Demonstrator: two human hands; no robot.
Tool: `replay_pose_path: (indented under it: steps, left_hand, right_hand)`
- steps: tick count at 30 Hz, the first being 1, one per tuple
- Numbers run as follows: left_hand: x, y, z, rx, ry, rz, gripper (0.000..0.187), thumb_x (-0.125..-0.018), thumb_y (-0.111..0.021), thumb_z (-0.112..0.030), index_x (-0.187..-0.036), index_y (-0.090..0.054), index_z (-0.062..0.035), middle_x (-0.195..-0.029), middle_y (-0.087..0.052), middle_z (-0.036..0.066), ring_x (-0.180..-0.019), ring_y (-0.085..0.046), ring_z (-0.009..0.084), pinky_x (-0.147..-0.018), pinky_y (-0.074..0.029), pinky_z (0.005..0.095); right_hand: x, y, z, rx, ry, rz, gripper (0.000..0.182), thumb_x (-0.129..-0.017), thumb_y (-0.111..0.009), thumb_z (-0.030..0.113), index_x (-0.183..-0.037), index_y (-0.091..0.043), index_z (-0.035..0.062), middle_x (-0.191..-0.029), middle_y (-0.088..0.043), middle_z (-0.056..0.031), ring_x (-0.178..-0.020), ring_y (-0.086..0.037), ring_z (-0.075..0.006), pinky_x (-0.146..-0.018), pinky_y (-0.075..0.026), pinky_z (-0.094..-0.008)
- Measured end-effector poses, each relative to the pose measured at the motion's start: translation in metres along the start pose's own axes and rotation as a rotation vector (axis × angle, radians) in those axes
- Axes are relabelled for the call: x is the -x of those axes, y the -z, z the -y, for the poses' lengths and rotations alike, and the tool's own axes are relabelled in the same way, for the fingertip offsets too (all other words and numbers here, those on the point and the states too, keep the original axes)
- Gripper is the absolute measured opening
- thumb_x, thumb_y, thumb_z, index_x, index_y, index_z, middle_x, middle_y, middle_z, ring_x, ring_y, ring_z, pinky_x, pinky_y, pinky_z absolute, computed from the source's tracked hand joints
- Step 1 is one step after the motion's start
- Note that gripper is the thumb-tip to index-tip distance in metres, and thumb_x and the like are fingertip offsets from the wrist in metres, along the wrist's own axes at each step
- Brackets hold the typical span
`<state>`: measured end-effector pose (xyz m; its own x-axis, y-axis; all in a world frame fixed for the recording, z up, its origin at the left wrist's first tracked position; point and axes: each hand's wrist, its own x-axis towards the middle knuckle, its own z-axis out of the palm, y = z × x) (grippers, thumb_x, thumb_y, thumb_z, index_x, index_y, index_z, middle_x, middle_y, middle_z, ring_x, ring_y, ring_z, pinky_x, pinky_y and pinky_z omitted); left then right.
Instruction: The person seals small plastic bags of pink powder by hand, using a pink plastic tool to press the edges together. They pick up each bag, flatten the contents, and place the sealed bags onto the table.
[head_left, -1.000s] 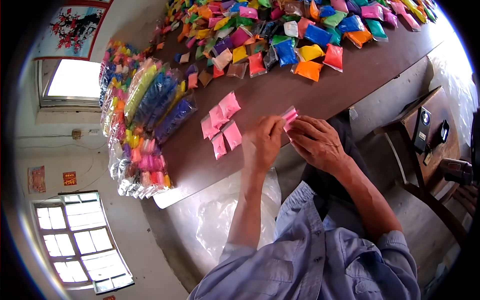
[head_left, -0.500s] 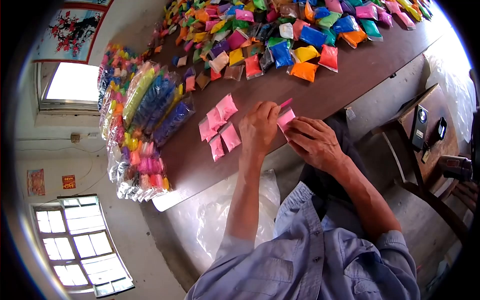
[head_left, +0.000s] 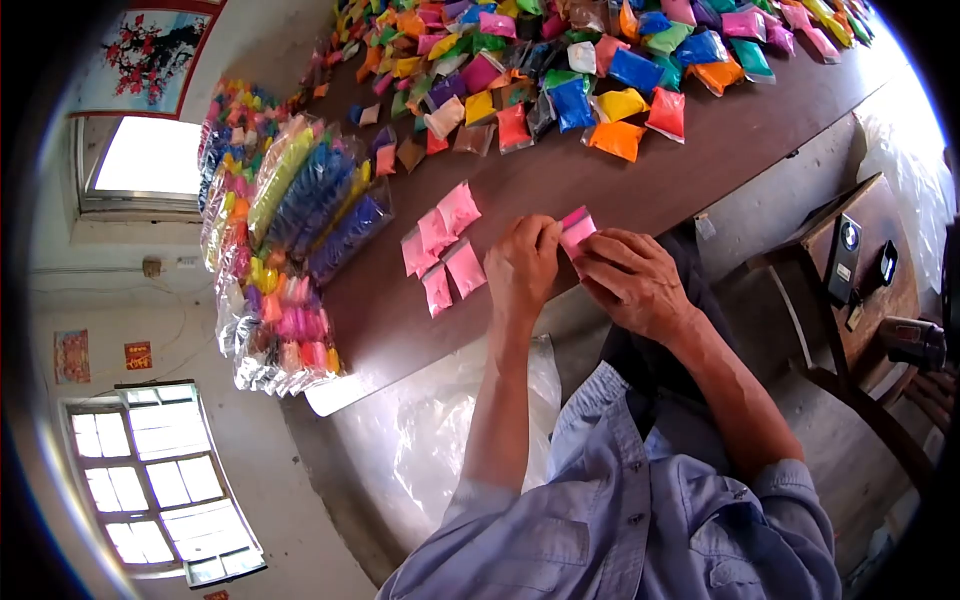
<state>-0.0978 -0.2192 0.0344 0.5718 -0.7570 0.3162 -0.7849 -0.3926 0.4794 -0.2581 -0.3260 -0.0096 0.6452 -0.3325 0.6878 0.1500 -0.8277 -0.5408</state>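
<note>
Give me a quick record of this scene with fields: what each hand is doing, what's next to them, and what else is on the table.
left hand: pinches the pink packet from its left side
right hand: holds the same packet from the right
beside hands: pink pile, flat on the table
far side: loose mixed-colour packets
left end: bundles in clear bags
beyond table: stool with small items

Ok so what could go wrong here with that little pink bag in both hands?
The pink packet is pinched between the left hand and right hand right at the table edge; a slipped grip could drop it off the table. If its seal gives, the pink filling might spill. A sweeping left hand could also scatter the nearby pink pile.
</note>
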Motion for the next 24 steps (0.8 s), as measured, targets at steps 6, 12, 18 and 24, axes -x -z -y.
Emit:
replay_pose_path:
  steps: [6, 12, 18, 24]
  left_hand:
    - [0.006, 0.005, -0.004, 0.070, 0.003, -0.040, 0.010, -0.096, -0.075, -0.011, -0.095, -0.071, -0.0027, -0.086, -0.072, 0.014, -0.075, -0.070, 0.0329, -0.067, -0.054, 0.0420]
    - [0.035, 0.006, -0.018, 0.068, 0.026, -0.087, 0.010, -0.097, -0.075, -0.011, -0.097, -0.073, -0.0014, -0.086, -0.073, 0.015, -0.072, -0.070, 0.0300, -0.066, -0.055, 0.0384]
    - [0.021, -0.003, 0.002, -0.016, 0.060, -0.110, 0.011, -0.098, -0.074, -0.013, -0.097, -0.073, -0.0014, -0.087, -0.074, 0.016, -0.074, -0.071, 0.0310, -0.067, -0.055, 0.0392]
    - [0.027, 0.006, -0.014, 0.100, 0.101, -0.122, 0.011, -0.098, -0.075, -0.013, -0.097, -0.073, -0.0013, -0.088, -0.074, 0.016, -0.074, -0.072, 0.0305, -0.067, -0.055, 0.0395]
  right_hand:
    - [0.001, 0.001, 0.000, 0.004, -0.006, -0.006, 0.032, -0.079, -0.086, 0.008, -0.109, -0.075, 0.0127, -0.124, -0.068, -0.0039, -0.120, -0.067, -0.0262, -0.097, -0.055, -0.0384]
    - [0.000, -0.001, -0.001, -0.010, -0.006, -0.003, 0.032, -0.079, -0.086, 0.009, -0.109, -0.075, 0.0127, -0.123, -0.069, -0.0040, -0.119, -0.067, -0.0262, -0.098, -0.055, -0.0381]
    - [-0.001, -0.001, 0.001, 0.001, -0.012, -0.007, 0.030, -0.079, -0.086, 0.008, -0.107, -0.075, 0.0137, -0.122, -0.068, -0.0036, -0.119, -0.067, -0.0261, -0.099, -0.054, -0.0382]
    - [0.002, 0.000, 0.000, -0.008, -0.030, -0.009, 0.030, -0.078, -0.086, 0.008, -0.106, -0.075, 0.0139, -0.122, -0.068, -0.0030, -0.119, -0.067, -0.0261, -0.100, -0.054, -0.0384]
